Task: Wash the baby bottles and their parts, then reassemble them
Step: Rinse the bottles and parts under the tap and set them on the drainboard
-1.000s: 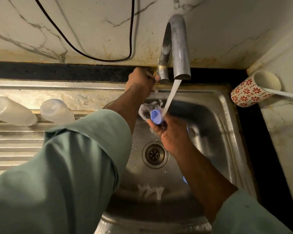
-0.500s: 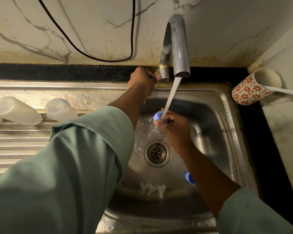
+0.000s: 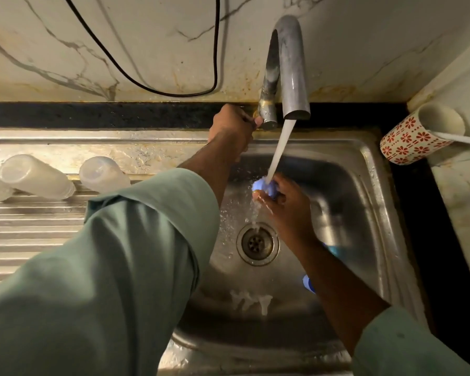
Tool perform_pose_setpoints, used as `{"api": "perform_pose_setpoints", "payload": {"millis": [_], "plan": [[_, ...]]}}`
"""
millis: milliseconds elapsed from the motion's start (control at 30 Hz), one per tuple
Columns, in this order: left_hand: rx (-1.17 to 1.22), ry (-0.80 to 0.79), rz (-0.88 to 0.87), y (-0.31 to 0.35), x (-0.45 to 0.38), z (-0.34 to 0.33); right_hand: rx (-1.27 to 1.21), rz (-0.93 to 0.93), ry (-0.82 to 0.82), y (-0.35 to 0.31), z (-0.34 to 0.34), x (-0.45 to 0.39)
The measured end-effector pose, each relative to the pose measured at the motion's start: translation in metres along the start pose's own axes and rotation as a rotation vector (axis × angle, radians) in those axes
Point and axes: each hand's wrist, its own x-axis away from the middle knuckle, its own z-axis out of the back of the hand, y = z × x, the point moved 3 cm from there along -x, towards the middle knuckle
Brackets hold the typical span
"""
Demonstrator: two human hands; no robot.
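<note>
Head view: the right hand holds a blue bottle part under the running tap, left hand gripping the tap handle. Two clear bottles drain beside the sink; another blue part waits; reassembly apparently remains.

Steel sink set in a dark worktop, ribbed draining board at left. Two clear bottles lying on the board. Blue bottle part in the basin. Patterned cup on the right ledge.
</note>
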Motion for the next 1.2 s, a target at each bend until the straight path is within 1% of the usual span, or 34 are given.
{"api": "perform_pose_setpoints", "payload": {"millis": [67, 133, 200, 267, 333, 400, 467, 500, 533, 600, 633, 667, 700, 733, 767, 800, 833, 867, 900, 933, 967, 1000, 1033, 1067, 1133, 1200], "plan": [[-0.030, 0.014, 0.002, 0.000, 0.000, 0.000, -0.018, -0.043, -0.022, 0.003, -0.004, -0.003], [-0.052, 0.010, 0.021, 0.002, 0.001, 0.000, -0.087, -0.081, 0.015, 0.003, 0.000, -0.003], [-0.069, 0.019, 0.038, 0.007, 0.000, 0.001, -0.084, -0.054, 0.033, -0.002, 0.004, -0.003], [-0.125, 0.070, -0.015, 0.021, 0.001, 0.000, -0.164, -0.080, 0.044, -0.005, 0.009, -0.003], [-0.156, 0.103, -0.105, 0.035, 0.005, -0.003, -0.266, -0.106, 0.050, -0.011, 0.015, -0.003], [-0.165, 0.048, -0.147, 0.042, 0.012, -0.008, -0.390, -0.083, 0.082, -0.020, 0.023, -0.004], [-0.224, -0.033, -0.191, 0.040, 0.019, -0.008, -0.524, -0.037, 0.141, -0.025, 0.033, -0.004], [-0.270, -0.064, -0.222, 0.038, 0.021, -0.005, -0.507, -0.027, 0.142, -0.023, 0.035, -0.006], [-0.326, -0.068, -0.249, 0.036, 0.026, 0.001, -0.372, -0.038, 0.088, -0.018, 0.035, -0.008], [-0.395, -0.056, -0.277, 0.021, 0.045, 0.015, 0.031, -0.070, -0.168, -0.006, 0.031, -0.006], [-0.412, -0.051, -0.292, 0.009, 0.056, 0.022, 0.119, -0.076, -0.206, -0.004, 0.031, -0.006], [-0.427, -0.045, -0.302, -0.008, 0.069, 0.028, 0.095, -0.074, -0.151, -0.002, 0.033, -0.007], [-0.444, -0.039, -0.307, -0.026, 0.082, 0.038, 0.068, -0.052, -0.040, -0.005, 0.037, -0.009], [-0.473, -0.040, -0.302, -0.047, 0.095, 0.046, 0.104, -0.028, 0.008, -0.007, 0.039, -0.010], [-0.509, -0.039, -0.280, -0.069, 0.111, 0.056, 0.231, -0.035, -0.077, -0.011, 0.034, -0.007], [-0.538, -0.046, -0.250, -0.088, 0.126, 0.065, 0.400, -0.086, -0.232, -0.011, 0.028, -0.001], [-0.557, -0.049, -0.221, -0.106, 0.140, 0.073, 0.513, -0.136, -0.337, -0.013, 0.024, 0.006], [-0.572, -0.037, -0.205, -0.123, 0.154, 0.083, 0.530, -0.134, -0.317, -0.019, 0.020, 0.011], [-0.588, -0.006, -0.203, -0.138, 0.166, 0.091, 0.470, -0.091, -0.232, -0.028, 0.018, 0.015], [-0.598, 0.056, -0.205, -0.153, 0.176, 0.105, 0.360, -0.005, -0.125, -0.044, 0.011, 0.017], [-0.611, 0.111, -0.207, -0.166, 0.184, 0.116, 0.293, 0.073, -0.102, -0.057, 0.004, 0.019], [-0.632, 0.156, -0.203, -0.179, 0.190, 0.127, 0.323, 0.116, -0.189, -0.070, -0.008, 0.024], [-0.657, 0.196, -0.195, -0.192, 0.196, 0.141, 0.411, 0.129, -0.331, -0.087, -0.025, 0.033], [-0.687, 0.207, -0.175, -0.204, 0.199, 0.152, 0.465, 0.152, -0.432, -0.098, -0.041, 0.041], [-0.722, 0.187, -0.145, -0.225, 0.201, 0.172, 0.370, 0.288, -0.460, -0.124, -0.072, 0.059], [-0.767, 0.125, -0.129, -0.242, 0.202, 0.186, 0.293, 0.424, -0.470, -0.151, -0.107, 0.078]]}}
